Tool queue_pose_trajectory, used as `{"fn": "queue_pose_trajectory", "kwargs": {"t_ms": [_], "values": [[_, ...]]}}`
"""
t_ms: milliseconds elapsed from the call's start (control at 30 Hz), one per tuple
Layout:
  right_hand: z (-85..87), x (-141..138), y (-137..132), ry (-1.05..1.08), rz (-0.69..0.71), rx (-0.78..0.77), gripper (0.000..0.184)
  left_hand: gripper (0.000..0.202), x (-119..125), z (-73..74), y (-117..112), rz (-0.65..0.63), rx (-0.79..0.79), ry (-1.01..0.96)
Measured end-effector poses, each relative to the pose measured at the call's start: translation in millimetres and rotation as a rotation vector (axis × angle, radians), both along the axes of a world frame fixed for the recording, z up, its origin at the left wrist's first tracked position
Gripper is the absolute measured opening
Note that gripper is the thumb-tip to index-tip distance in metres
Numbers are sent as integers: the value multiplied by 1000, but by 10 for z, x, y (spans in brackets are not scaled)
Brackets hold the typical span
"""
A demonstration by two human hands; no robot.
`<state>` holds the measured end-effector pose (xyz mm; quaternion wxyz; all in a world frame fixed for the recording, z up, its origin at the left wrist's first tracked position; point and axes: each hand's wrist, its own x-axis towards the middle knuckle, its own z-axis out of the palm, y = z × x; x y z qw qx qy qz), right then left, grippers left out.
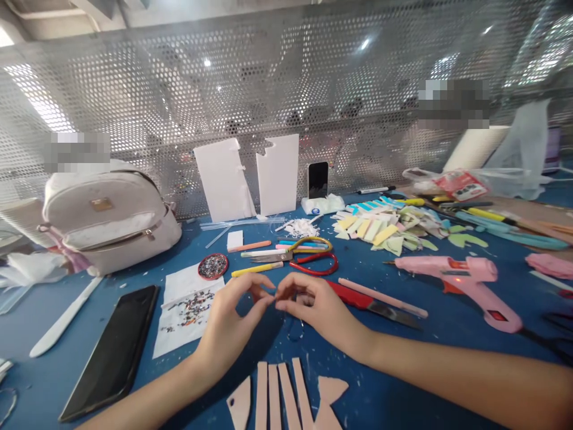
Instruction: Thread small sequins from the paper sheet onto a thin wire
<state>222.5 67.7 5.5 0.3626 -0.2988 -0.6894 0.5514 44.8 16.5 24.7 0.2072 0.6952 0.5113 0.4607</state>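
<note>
My left hand (pixel 235 313) and my right hand (pixel 316 304) meet at the fingertips above the blue table. Each is closed in a pinch, and whatever sits between the left fingertips is too small to make out. From my right hand hangs a thin string (pixel 295 337) in a loose loop, which seems to carry tiny beads. Just left of my left hand, small mixed beads (pixel 192 310) lie scattered on a white paper sheet (pixel 166 340). A round red-rimmed dish (pixel 213 266) of dark beads rests at the sheet's upper corner.
Beyond my hands lie scissors (pixel 308 254), markers (pixel 257 269) and a red-handled knife (pixel 385 309). A pink glue gun (pixel 470 280) is at right, a phone (pixel 114 352) at left. Pink cut strips (pixel 280 394) lie in front. A white backpack (pixel 107 215) and paper scraps (pixel 385 224) stand farther back.
</note>
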Motion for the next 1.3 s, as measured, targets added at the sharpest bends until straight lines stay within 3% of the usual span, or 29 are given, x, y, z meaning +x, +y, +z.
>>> {"fn": "queue_pose_trajectory", "kwargs": {"t_ms": [100,300,433,700,867,1033,1300], "values": [[-8,5,20,3,-32,25,17,16,-43,23,36,1,-21,-11],[3,19,27,68,-96,80,23,9,-216,-83,162,-139,-138,329],[17,20,19,70,-76,84,21,8,-234,-140,173,-144,-147,342],[31,23,6,35,-32,66,18,14,-148,-116,148,-163,-150,317],[94,54,-48,13,-46,108,15,14,-166,-101,12,-103,-198,108],[115,77,-116,-22,32,160,14,10,-242,-172,-172,-39,-249,-134],[69,85,-152,-63,23,304,16,13,-214,-204,-200,-5,-266,-231]]}}
